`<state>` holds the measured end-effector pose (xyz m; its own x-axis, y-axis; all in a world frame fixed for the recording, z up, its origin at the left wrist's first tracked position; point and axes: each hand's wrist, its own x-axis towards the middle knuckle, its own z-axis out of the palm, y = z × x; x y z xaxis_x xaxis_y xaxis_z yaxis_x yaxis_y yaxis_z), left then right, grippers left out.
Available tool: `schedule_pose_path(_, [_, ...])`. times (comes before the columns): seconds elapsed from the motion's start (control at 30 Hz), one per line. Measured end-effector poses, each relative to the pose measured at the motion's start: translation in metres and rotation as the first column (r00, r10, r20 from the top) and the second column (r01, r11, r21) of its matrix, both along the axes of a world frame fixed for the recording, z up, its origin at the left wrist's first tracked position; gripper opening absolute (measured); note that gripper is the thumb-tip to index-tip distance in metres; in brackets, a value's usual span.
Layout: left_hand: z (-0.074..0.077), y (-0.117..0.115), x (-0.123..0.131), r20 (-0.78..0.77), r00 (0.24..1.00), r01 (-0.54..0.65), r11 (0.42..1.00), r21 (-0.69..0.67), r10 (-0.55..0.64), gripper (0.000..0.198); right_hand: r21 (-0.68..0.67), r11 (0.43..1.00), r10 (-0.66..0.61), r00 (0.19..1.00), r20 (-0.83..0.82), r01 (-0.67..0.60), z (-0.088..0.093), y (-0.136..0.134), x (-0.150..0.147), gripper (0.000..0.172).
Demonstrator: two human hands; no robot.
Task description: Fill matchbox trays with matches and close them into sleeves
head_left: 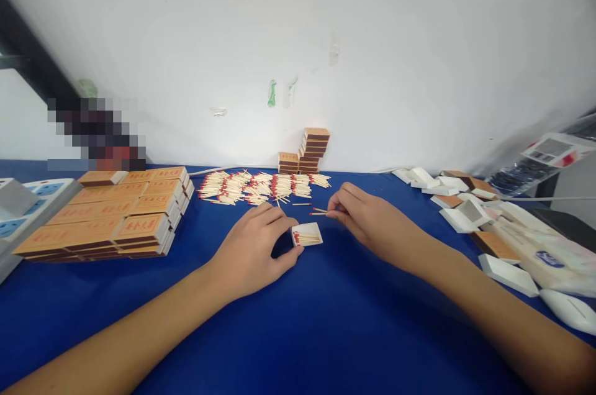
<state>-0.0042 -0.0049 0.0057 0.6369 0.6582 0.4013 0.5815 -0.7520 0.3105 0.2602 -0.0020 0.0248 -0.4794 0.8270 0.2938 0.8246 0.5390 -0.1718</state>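
Between thumb and fingers, my left hand point(254, 246) grips the left end of a small white matchbox tray point(318, 226), which lies on the blue table. Several red-tipped matches point(308, 238) rest inside that tray, their heads toward my left hand. Just beyond it and to the right, my right hand point(351, 212) is closed in a pinch on a couple of matches point(319, 212), whose red heads point left. A long pile of loose matches point(251, 186) spreads behind both hands, and a single match point(302, 204) lies apart in front of it.
Stacked orange matchboxes point(107, 212) fill the left side, beside a white power strip point(46, 196). More matchboxes point(314, 149) are piled against the white wall. On the right lie white trays point(459, 216), orange sleeves point(496, 246), a tissue pack point(544, 252) and a white computer mouse point(568, 310).
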Motion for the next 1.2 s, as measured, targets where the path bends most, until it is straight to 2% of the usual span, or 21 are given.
schedule_pose_path(0.27, [0.003,0.0,0.001,0.014,1.0,-0.012,1.0,0.021,0.012,0.021,0.137,0.99,0.015,0.998,0.066,-0.024,0.003,-0.004,-0.002,0.016])
schedule_pose_path(0.37, [0.002,0.0,0.001,0.025,1.0,-0.004,1.0,0.02,0.004,0.021,0.123,0.991,0.037,0.997,0.072,-0.046,0.004,-0.009,-0.01,0.016])
schedule_pose_path(0.53, [0.001,-0.001,0.001,0.026,1.0,0.011,1.0,0.027,-0.011,0.021,0.063,0.991,0.107,0.976,0.19,-0.121,-0.002,-0.02,-0.025,0.015])
schedule_pose_path(0.6, [0.001,-0.001,0.001,0.02,1.0,0.007,1.0,0.03,-0.008,0.02,0.039,0.99,0.125,0.978,0.165,-0.133,-0.002,-0.02,-0.025,0.014])
schedule_pose_path(0.7, [0.001,0.0,0.001,0.008,1.0,0.006,1.0,0.024,-0.006,0.021,0.015,0.995,0.103,0.995,-0.013,-0.103,-0.003,-0.01,-0.022,0.012])
schedule_pose_path(0.87, [0.001,-0.002,0.0,-0.012,1.0,0.001,1.0,0.009,-0.001,0.024,-0.017,1.0,0.0,0.975,-0.224,-0.004,-0.017,0.033,-0.02,0.005])
schedule_pose_path(1.0, [0.0,-0.002,0.001,-0.009,1.0,0.005,1.0,0.005,-0.005,0.024,-0.085,0.996,-0.048,0.975,-0.218,0.03,-0.028,0.053,-0.02,0.007])
schedule_pose_path(1.13, [0.0,-0.001,0.002,-0.01,1.0,0.005,1.0,0.007,-0.005,0.025,-0.085,0.996,-0.035,0.988,-0.153,0.022,-0.025,0.048,-0.02,0.008])
schedule_pose_path(1.2, [0.001,-0.001,0.002,-0.012,1.0,0.003,1.0,0.013,-0.003,0.025,-0.09,0.992,-0.101,0.989,-0.105,0.092,-0.018,0.042,-0.02,0.011])
